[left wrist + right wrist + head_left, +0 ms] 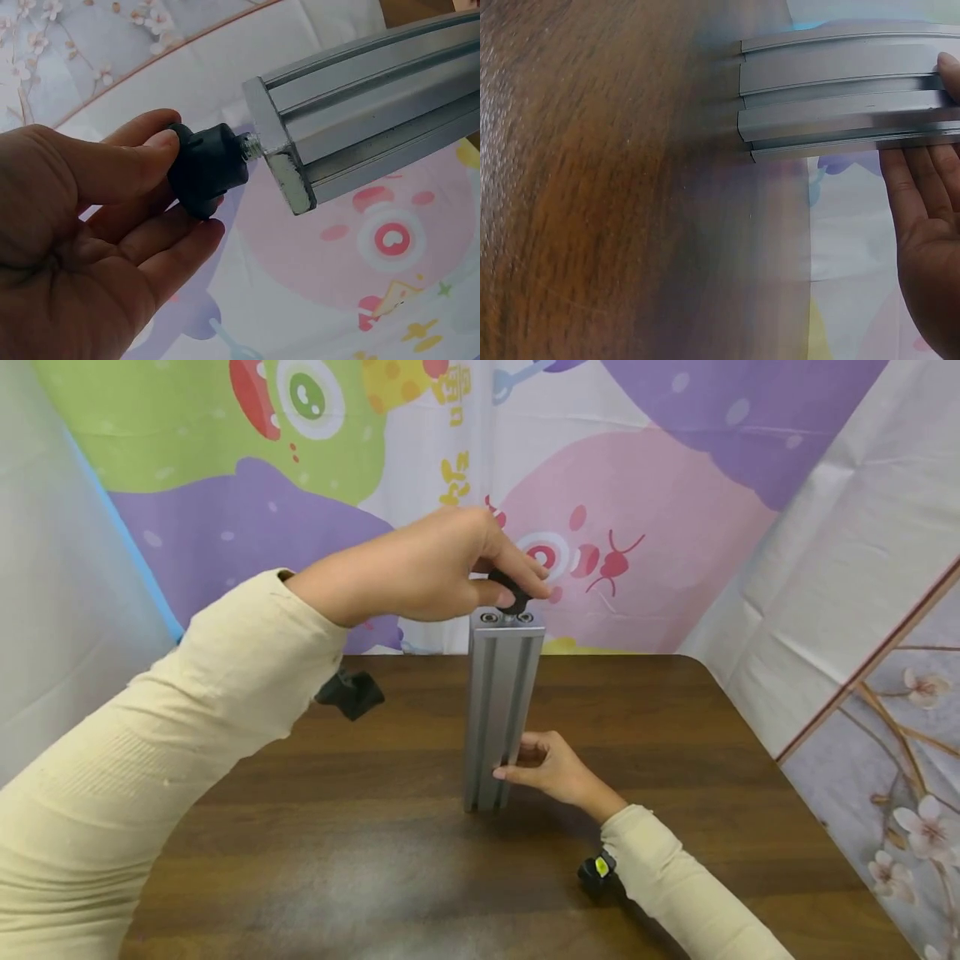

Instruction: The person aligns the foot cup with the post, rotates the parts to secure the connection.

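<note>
A silver slotted aluminium profile [498, 718] stands upright on the brown wooden table, capped by a metal end plate [274, 142] with screw heads in it. On top, my left hand [442, 568] pinches a black knob [214, 161] between thumb and fingers. A short length of its threaded stud [251, 146] shows between knob and plate. Lower down, my right hand [551, 768] grips the profile near its foot, thumb on the front side and fingers behind. In the right wrist view the slotted profile [840, 90] lies between that thumb and fingers [907, 187].
The wooden table [337, 843] reaches to a cartoon-printed curtain [615, 510] behind. White cloth hangs at both sides, and a panel with blossoms [915, 777] stands at the right. Black wrist cameras [597, 870] sit by both sleeves.
</note>
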Motion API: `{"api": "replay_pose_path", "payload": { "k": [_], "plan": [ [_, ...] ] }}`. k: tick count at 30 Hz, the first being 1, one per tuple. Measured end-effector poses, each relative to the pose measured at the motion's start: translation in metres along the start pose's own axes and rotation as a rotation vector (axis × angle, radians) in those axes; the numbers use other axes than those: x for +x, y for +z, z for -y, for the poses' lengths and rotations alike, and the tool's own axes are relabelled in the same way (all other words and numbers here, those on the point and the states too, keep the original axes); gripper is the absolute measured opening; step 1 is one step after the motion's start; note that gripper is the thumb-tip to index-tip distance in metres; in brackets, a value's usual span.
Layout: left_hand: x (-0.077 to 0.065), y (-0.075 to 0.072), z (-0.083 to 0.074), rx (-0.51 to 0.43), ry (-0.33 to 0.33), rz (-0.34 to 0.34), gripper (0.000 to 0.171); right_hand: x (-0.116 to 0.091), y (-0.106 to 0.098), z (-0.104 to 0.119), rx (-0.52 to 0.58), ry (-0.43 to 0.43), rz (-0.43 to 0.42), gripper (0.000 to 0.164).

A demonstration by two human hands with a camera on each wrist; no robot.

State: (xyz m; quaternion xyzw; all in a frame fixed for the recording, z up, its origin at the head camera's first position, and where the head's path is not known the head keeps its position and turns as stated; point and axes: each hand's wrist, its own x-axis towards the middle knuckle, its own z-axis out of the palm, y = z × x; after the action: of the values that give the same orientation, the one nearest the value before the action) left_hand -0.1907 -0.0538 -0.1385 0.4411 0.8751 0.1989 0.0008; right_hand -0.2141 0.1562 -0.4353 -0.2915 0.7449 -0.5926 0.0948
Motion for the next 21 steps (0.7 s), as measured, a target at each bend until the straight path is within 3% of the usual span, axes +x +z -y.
{"api": "replay_pose_path", "payload": {
  "k": [3,5,8,12,15,18,21],
  "plan": [
    [0.0,0.0,0.0,-0.018,0.021,0.005,0.027,0.0,0.0,0.0,-0.006,-0.006,0.004,0.022],
    [0.0,0.001,-0.001,0.02,0.024,-0.014,0.028,0.0,-0.001,0.0,-0.012,-0.01,0.005,0.022],
    [0.0,0.008,-0.003,0.122,0.014,-0.106,0.037,0.0,-0.001,0.0,-0.016,-0.009,0.005,0.022],
    [0.0,0.02,-0.006,0.304,-0.014,-0.279,0.044,0.001,-0.001,0.0,-0.013,-0.007,0.011,0.022],
    [0.001,0.028,-0.008,0.435,-0.041,-0.362,0.052,0.001,-0.002,0.0,-0.009,-0.013,0.014,0.021],
    [0.002,0.032,-0.009,0.511,-0.072,-0.389,0.056,0.001,-0.002,-0.002,-0.009,-0.032,0.019,0.023],
    [0.002,0.033,-0.008,0.488,-0.067,-0.391,0.051,0.0,-0.002,-0.003,-0.009,-0.047,0.024,0.025]
  ]
}}
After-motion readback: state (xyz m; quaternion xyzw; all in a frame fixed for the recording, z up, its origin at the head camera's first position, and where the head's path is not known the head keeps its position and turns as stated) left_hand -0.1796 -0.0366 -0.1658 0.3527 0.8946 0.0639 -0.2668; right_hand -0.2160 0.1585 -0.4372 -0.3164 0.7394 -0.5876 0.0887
